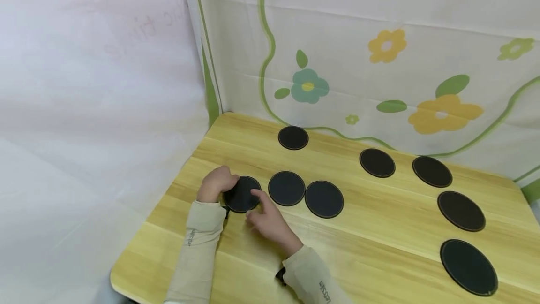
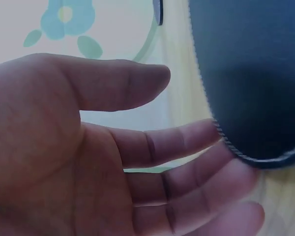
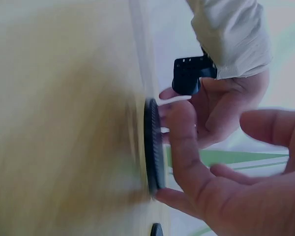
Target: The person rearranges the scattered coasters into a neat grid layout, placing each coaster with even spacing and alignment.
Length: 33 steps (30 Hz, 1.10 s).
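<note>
A round black coaster (image 1: 241, 196) with a stitched rim lies near the table's left side, between both hands. My left hand (image 1: 217, 184) is at its left edge; in the left wrist view the fingertips touch the rim of the coaster (image 2: 250, 83), while the thumb stands well apart. From the right, my right hand (image 1: 270, 219) reaches to the coaster with its index finger extended over the edge. The right wrist view shows the coaster (image 3: 153, 147) edge-on, with one fingertip of the right hand (image 3: 226, 191) at its lower end.
Two similar coasters, one (image 1: 286, 188) beside the other (image 1: 324, 199), lie just right of the hands. Another coaster (image 1: 293, 138) is by the back edge. Several more, including one (image 1: 469, 267), are spread along the right side. White flowered cloth (image 1: 337, 22) hangs behind the wooden table (image 1: 379, 238).
</note>
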Each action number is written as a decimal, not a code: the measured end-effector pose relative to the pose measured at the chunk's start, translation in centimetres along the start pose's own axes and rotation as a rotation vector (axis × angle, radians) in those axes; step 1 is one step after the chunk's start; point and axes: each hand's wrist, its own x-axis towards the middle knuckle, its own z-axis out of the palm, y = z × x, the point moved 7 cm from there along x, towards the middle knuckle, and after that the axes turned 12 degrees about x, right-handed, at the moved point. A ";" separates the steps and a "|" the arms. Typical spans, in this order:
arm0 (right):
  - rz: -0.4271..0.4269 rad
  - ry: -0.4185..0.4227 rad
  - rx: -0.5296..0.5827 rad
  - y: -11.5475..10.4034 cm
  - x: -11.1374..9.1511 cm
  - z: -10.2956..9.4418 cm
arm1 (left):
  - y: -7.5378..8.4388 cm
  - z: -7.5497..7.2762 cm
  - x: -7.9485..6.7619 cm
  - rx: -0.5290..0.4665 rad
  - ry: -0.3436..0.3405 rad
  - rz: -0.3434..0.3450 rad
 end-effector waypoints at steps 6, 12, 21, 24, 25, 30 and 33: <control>-0.077 0.120 0.154 -0.5 -0.1 -1.0 | -0.4 -0.2 -0.2 -0.158 0.018 0.072; -0.219 0.318 0.382 -1.3 -0.1 -4.0 | 0.8 -0.2 -0.3 -0.525 0.016 0.190; -0.232 0.403 0.581 -2.3 -0.3 -9.9 | 4.9 -0.6 -0.5 -0.731 0.014 0.357; -0.213 0.384 0.532 -2.6 -0.3 -11.0 | 5.8 -0.5 -0.6 -0.742 0.010 0.383; -0.209 0.372 0.523 -2.7 -0.3 -11.3 | 6.0 -0.5 -0.6 -0.742 0.011 0.394; -0.215 0.290 0.484 -3.0 -0.4 -11.8 | 7.2 -0.7 -0.8 -0.749 0.010 0.429; -0.232 0.235 0.456 -3.1 -0.7 -12.0 | 7.8 -0.8 -0.8 -0.763 0.011 0.451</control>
